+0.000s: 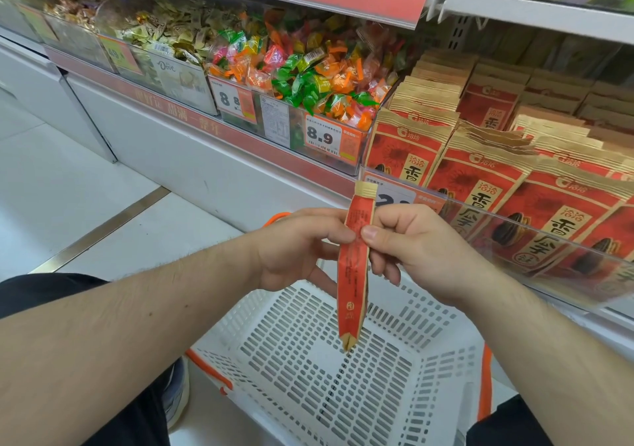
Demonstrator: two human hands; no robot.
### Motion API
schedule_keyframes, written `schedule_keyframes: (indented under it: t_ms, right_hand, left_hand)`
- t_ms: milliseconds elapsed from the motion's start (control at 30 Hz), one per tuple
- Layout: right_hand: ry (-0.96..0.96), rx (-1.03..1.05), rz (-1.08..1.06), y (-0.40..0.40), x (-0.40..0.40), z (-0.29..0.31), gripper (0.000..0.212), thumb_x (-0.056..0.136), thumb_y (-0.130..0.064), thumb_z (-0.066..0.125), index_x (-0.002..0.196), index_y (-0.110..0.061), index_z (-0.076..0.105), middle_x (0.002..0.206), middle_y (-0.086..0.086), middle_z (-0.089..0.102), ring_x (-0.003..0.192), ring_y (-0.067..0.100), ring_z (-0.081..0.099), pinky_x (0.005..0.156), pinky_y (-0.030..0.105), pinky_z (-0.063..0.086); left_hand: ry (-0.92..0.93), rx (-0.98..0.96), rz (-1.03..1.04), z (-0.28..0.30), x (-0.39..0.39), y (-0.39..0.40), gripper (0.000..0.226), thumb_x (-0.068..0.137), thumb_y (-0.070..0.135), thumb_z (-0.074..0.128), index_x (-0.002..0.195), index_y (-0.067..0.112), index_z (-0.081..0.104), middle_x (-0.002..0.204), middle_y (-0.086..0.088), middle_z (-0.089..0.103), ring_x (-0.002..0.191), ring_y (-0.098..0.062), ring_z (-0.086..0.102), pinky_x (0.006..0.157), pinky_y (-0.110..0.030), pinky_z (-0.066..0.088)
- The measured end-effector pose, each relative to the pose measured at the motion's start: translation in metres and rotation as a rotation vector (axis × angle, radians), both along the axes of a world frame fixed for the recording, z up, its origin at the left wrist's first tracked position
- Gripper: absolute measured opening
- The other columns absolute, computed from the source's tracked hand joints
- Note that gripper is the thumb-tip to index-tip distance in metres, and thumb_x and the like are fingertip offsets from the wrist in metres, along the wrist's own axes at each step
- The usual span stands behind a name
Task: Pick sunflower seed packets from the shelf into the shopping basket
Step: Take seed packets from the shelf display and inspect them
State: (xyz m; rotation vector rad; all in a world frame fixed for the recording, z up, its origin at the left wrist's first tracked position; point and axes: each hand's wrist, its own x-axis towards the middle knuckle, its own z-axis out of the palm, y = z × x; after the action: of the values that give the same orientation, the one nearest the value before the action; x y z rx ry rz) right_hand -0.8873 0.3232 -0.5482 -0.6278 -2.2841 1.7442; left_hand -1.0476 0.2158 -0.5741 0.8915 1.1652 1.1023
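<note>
In the middle of the frame both hands meet on one sunflower seed packet (353, 267), a red and tan pouch seen edge-on and hanging nearly upright, its tan sealed top pointing up and its folded bottom pointing down. The left hand (295, 250) comes in from the lower left; its grip is closed on the packet's left side, the fingers curled round it near the upper half. The right hand (411, 250) comes in from the lower right and pinches the packet's right edge between thumb and forefinger, the other fingers curled loosely below.

Directly beneath the packet, in the lower middle of the frame, sits the shopping basket (308, 370), white with a slotted bottom and walls and orange handles (485, 384) lying at its sides. The packet's lower tip hangs above the basket's inside without touching it.

At the right of the frame the shelf (535, 232) holds rows of matching seed packets (480, 184) standing upright behind a clear plastic front rail, with a price tag (398, 200) partly hidden behind the held packet. To the upper left of them a clear bin is heaped with wrapped candies (308, 75) in green, orange and pink, with a tag reading 8.9 (320, 136) on its front. Further left sit bins of gold-wrapped sweets (171, 33).
</note>
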Motion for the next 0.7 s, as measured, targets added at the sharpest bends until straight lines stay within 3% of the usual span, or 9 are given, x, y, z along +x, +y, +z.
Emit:
schedule_keyframes:
  t_ms: [100,167,300,367,433,533,700]
  right_hand:
    - [-0.031,0.177,-0.034,-0.002,0.000,0.000,0.031,0.100,-0.016,0.054,0.071,-0.011,0.062,0.058,0.002,0.063,0.047,0.014,0.052,0.052,0.027,0.045]
    - [-0.100,0.343,-0.032,-0.002,0.001,0.001,0.032,0.097,-0.028,0.057,0.069,-0.016,0.064,0.062,0.002,0.067,0.052,0.015,0.054,0.056,0.036,0.048]
    - [-0.282,0.467,0.099,-0.005,0.003,0.008,0.031,0.088,-0.044,0.064,0.072,-0.017,0.068,0.068,0.007,0.067,0.053,0.008,0.050,0.054,0.033,0.044]
    - [-0.357,0.531,0.155,-0.008,0.002,0.009,0.032,0.089,-0.044,0.065,0.073,-0.017,0.068,0.066,0.005,0.064,0.052,0.009,0.050,0.055,0.030,0.042]
    - [-0.404,0.550,0.171,-0.010,0.000,0.008,0.031,0.095,-0.038,0.060,0.074,-0.016,0.066,0.069,0.003,0.068,0.058,0.014,0.059,0.061,0.033,0.049]
    - [-0.430,0.501,0.182,-0.010,0.000,0.007,0.029,0.100,-0.029,0.054,0.077,-0.017,0.065,0.070,-0.006,0.071,0.065,0.014,0.066,0.069,0.039,0.056]
    - [-0.426,0.411,0.214,-0.007,0.001,0.007,0.028,0.102,-0.022,0.051,0.081,-0.011,0.066,0.071,-0.002,0.071,0.065,0.018,0.067,0.070,0.040,0.058]
  left_hand:
    - [0.023,-0.022,0.098,0.001,-0.002,0.001,0.027,0.077,0.024,0.060,0.100,0.016,0.071,0.101,-0.019,0.068,0.100,-0.033,0.065,0.076,-0.051,0.057]
    - [0.003,-0.030,0.192,0.004,-0.005,0.002,0.023,0.077,0.026,0.060,0.095,0.014,0.068,0.097,-0.015,0.069,0.101,-0.035,0.064,0.074,-0.050,0.058]
    - [-0.054,-0.012,0.342,0.009,-0.011,0.002,0.017,0.073,0.027,0.061,0.083,0.014,0.065,0.086,-0.004,0.066,0.092,-0.029,0.064,0.069,-0.047,0.059]
    - [-0.079,0.001,0.364,0.011,-0.011,0.002,0.015,0.075,0.027,0.060,0.080,0.014,0.066,0.087,-0.004,0.066,0.091,-0.029,0.064,0.069,-0.048,0.059]
    - [-0.080,0.023,0.364,0.012,-0.011,0.002,0.015,0.083,0.022,0.059,0.072,0.018,0.069,0.083,-0.002,0.067,0.089,-0.027,0.065,0.071,-0.049,0.059]
    - [-0.080,0.027,0.369,0.011,-0.011,0.003,0.039,0.095,0.016,0.050,0.063,0.023,0.071,0.077,0.003,0.068,0.085,-0.024,0.064,0.078,-0.054,0.059]
    - [-0.084,0.000,0.337,0.009,-0.010,0.003,0.032,0.091,0.021,0.055,0.066,0.023,0.074,0.085,0.001,0.067,0.095,-0.029,0.063,0.086,-0.060,0.056]
